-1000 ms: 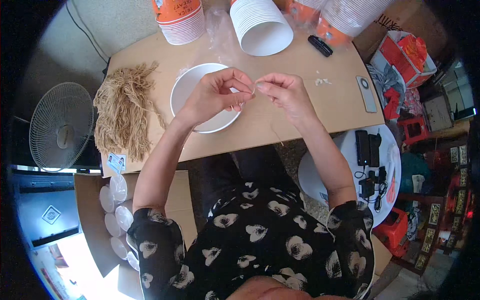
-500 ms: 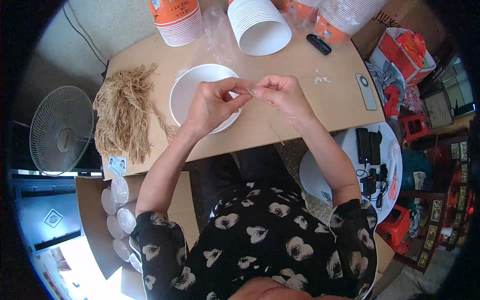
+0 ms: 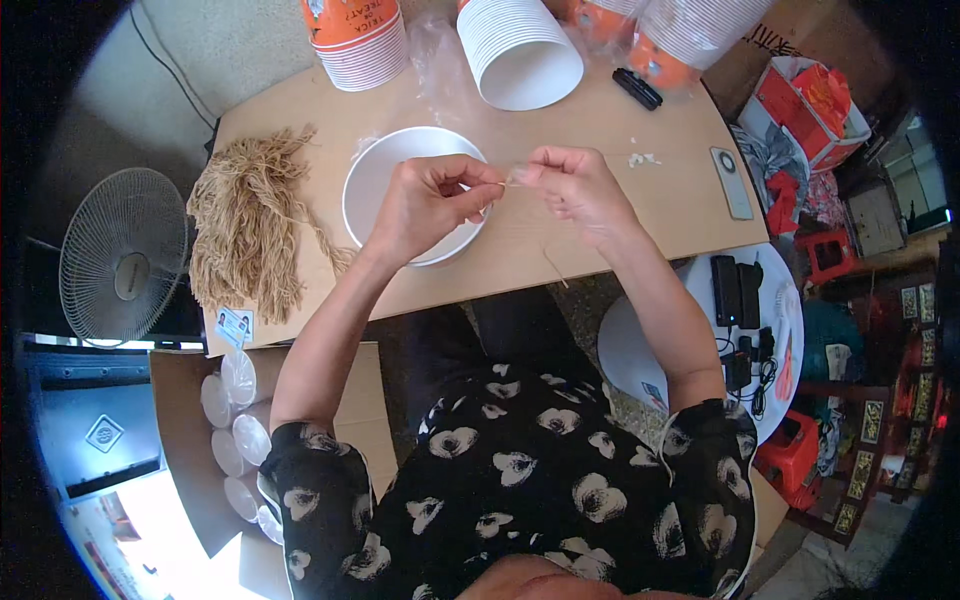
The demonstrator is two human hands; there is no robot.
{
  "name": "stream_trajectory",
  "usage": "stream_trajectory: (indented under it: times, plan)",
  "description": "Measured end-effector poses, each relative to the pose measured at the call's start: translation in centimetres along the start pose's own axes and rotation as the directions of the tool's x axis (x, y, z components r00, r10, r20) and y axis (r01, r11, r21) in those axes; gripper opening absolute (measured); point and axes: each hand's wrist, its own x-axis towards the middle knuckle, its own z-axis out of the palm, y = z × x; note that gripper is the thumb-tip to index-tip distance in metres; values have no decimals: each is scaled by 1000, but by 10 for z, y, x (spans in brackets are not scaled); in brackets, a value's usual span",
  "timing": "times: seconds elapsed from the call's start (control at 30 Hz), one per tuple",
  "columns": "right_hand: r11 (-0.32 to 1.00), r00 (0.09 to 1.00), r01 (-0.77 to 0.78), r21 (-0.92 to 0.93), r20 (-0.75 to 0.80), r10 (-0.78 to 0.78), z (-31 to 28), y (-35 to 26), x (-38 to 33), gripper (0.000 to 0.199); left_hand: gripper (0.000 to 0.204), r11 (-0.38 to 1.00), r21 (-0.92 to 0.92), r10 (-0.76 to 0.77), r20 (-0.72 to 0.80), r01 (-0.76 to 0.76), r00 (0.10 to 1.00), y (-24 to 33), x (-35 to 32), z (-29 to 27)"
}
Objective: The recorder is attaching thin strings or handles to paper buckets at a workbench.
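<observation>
Vs. 0.5 s ago: both hands sit a bit lower over the bowl, still pinched together at the fingertips; strand stays taut between them, nothing else on the table moved.

Left hand [image 3: 425, 205] is closed, thumb and forefinger pinching one end of a thin tan strand [image 3: 508, 182]. Right hand [image 3: 570, 185] pinches the other end, fingers curled in. The strand is short, running fingertip to fingertip, so it lies right between the two pinches, above the bowl's right rim. Whether it touches the bowl: can't tell.

White bowl [image 3: 375, 180] is directly under the left hand, mostly covered by it; the part that shows looks bare inside. A loose thin strand [image 3: 556, 268] lies on the table [image 3: 640, 215] just nearer than the right wrist.

Left of the left hand, well apart: a pile of tan fibre [image 3: 245, 225], tangled, ends hanging off the table edge, w/ a small card [image 3: 235, 325] near its lower end.

Beyond the hands: stack of white cups [image 3: 520, 50] lying on its side, mouth toward the hands, inside bare. Beyond-left: upright stack of orange cups [image 3: 358, 40]. Right of the right hand: small white crumbs [image 3: 640, 158], then a grey remote [image 3: 730, 182]. Farther, a black oblong item [image 3: 638, 88].
</observation>
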Motion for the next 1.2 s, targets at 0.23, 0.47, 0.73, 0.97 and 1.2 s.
stream_trajectory:
  times: [0.23,0.47,0.73,0.97,1.2]
  plan:
    - [995,998,66,77,10,-67,-4,-11,-3,20,17,983,-36,-172,153,179,973,1,1,-9]
    - [984,982,180,17,-59,-179,0,-7,0,18,19,966,-137,-184,234,220,955,1,3,-12]
    - [547,651,482,-684,-138,-746,15,19,-21,13,21,957,-135,-226,207,256,952,0,3,-11]
    - [415,581,494,-764,-65,-811,33,35,-28,18,21,954,-173,-209,199,244,957,-4,2,-9]
    - [555,644,517,-652,-130,-754,36,37,-25,13,18,946,-213,-216,150,245,965,-6,1,-3]
